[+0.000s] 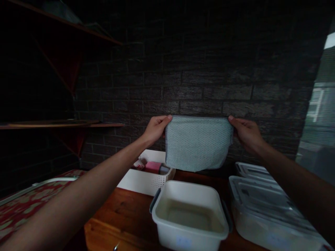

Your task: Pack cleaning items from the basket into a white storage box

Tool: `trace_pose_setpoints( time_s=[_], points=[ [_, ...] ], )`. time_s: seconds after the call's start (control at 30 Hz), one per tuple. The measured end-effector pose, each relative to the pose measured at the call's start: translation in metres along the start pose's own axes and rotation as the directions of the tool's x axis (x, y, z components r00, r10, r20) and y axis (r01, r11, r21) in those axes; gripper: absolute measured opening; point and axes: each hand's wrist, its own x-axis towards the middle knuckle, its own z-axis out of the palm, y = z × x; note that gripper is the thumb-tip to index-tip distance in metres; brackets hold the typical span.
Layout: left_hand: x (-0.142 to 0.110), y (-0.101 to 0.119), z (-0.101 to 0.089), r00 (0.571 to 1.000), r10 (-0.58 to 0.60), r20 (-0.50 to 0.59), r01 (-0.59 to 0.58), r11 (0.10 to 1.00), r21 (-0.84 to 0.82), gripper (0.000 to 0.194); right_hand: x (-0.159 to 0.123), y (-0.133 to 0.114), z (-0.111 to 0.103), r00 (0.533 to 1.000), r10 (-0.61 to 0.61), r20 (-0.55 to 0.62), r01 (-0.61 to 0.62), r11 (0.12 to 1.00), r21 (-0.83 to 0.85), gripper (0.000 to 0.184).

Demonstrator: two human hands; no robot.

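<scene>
Head view shows a person's two bare hands raised before a dark brick-patterned wall [183, 76], stretching a pale blue-green textured cloth [197, 143] between them. The left hand [156, 129] pinches the cloth's upper left corner, thumb on the near side, while the right hand [246, 133] grips the upper right corner in the same way. The cloth has a dark-and-white stitched border; its top edge runs nearly level from hand to hand, and its lower edge hangs loose in a shallow curve. It is above and behind a white square tub [190, 228] with grey side handles, which stands uncovered on a reddish-brown wooden cabinet top [123, 205]. Left of the tub is a white perforated basket [142, 182] containing a pink item [152, 167] and other small things too dim to identify. Right of the tub sits a clear-lidded container [261, 198], with a second lidded container [253, 169] behind it, both partly covered by the right forearm. Under the left forearm lies red floral fabric [34, 205], and a wooden wall shelf [110, 124] juts in above it.
</scene>
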Motion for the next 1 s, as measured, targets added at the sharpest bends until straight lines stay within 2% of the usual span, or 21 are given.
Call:
trace_pose_setpoints(
  time_s=[0.13, 0.3, 0.53, 1.0],
  points=[
    [-0.001, -0.002, 0.003, 1.0, 0.0, -0.008, 0.0, 1.0, -0.024, 0.046, -0.005, -0.002, 0.0, 0.999, 0.034, 0.023, -0.035, 0.998, 0.054, 0.036],
    [-0.004, -0.006, 0.005, 0.999, 0.029, -0.032, -0.03, 0.999, -0.042, 0.045, -0.012, 0.0, -0.003, 0.999, 0.033, 0.044, -0.035, 0.998, 0.043, 0.036],
    [-0.007, -0.007, 0.007, 0.999, 0.026, -0.021, -0.026, 1.0, -0.016, 0.044, -0.016, 0.002, -0.009, 0.993, 0.119, 0.02, -0.121, 0.988, 0.097, 0.031],
    [-0.002, -0.002, 0.006, 1.0, 0.022, -0.001, -0.022, 1.0, 0.021, 0.043, -0.01, -0.006, -0.009, 0.993, 0.116, 0.002, -0.115, 0.984, 0.133, 0.03]
  ],
)
